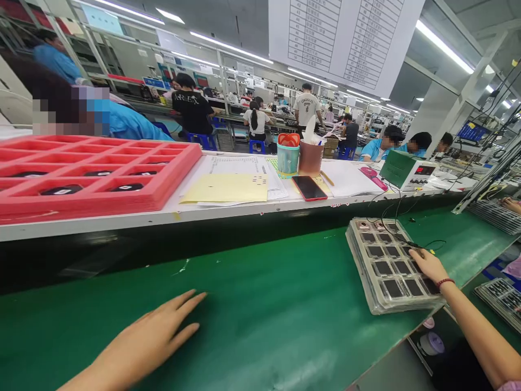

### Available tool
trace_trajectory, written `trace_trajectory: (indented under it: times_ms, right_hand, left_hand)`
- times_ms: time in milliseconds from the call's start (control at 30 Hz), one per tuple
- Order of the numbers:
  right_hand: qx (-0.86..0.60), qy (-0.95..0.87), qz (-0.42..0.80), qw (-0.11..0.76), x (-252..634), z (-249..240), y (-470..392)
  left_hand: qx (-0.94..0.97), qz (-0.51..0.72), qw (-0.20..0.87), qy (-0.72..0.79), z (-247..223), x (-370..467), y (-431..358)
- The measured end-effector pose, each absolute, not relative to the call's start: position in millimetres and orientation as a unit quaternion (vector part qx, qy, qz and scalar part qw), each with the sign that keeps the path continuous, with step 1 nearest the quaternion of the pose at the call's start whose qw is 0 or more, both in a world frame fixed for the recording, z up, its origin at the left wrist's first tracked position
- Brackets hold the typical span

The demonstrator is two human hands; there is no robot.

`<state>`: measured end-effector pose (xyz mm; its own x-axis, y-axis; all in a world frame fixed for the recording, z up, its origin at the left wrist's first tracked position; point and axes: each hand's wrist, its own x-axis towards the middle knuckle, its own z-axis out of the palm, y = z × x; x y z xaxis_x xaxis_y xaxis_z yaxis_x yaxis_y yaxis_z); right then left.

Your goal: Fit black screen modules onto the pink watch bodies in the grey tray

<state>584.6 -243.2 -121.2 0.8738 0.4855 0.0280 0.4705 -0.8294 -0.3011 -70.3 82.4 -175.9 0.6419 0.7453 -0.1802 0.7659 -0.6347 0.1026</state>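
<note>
My left hand (pixel 160 330) lies flat on the green conveyor belt (pixel 260 293), palm down, fingers spread, holding nothing. My right hand (pixel 428 266) rests on the right side of a stack of clear plastic trays (pixel 378 271) with dark square parts in their pockets. The fingers touch the top tray near its right edge; I cannot see them gripping a part. A red bead bracelet sits on that wrist. A thin black cable (pixel 401 239) runs over the trays.
A white shelf (pixel 171 214) behind the belt carries red foam trays (pixel 89 174), papers (pixel 232 184), a phone (pixel 309 188), two cups (pixel 288 157) and a green meter box (pixel 405 169). More trays (pixel 502 298) lie right. Co-workers sit beyond.
</note>
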Motion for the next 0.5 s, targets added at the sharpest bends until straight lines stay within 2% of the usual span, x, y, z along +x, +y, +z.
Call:
trace_trajectory:
  times_ms: [67, 167, 267, 400, 500]
  right_hand:
    - [-0.938, -0.303, 0.034, 0.163, 564.9, -125.4, -228.2]
    - [-0.901, -0.390, 0.065, 0.176, 525.6, -130.2, -197.2]
    - [-0.827, -0.514, 0.122, 0.193, 474.8, -127.2, -160.2]
    - [-0.687, -0.697, 0.143, 0.147, 408.4, -114.9, -104.2]
    - [-0.626, -0.751, 0.160, 0.134, 371.2, -109.1, -54.9]
  left_hand:
    - [0.925, -0.078, 0.096, 0.358, -144.3, -28.1, 63.8]
    - [0.966, 0.005, 0.100, 0.238, -113.4, 29.0, 38.1]
    - [0.980, 0.091, 0.088, 0.155, -103.0, 61.7, 26.1]
    - [0.989, 0.096, 0.063, 0.098, -100.6, 52.6, 24.1]
    - [0.988, 0.118, 0.000, 0.101, -106.4, 18.1, 16.3]
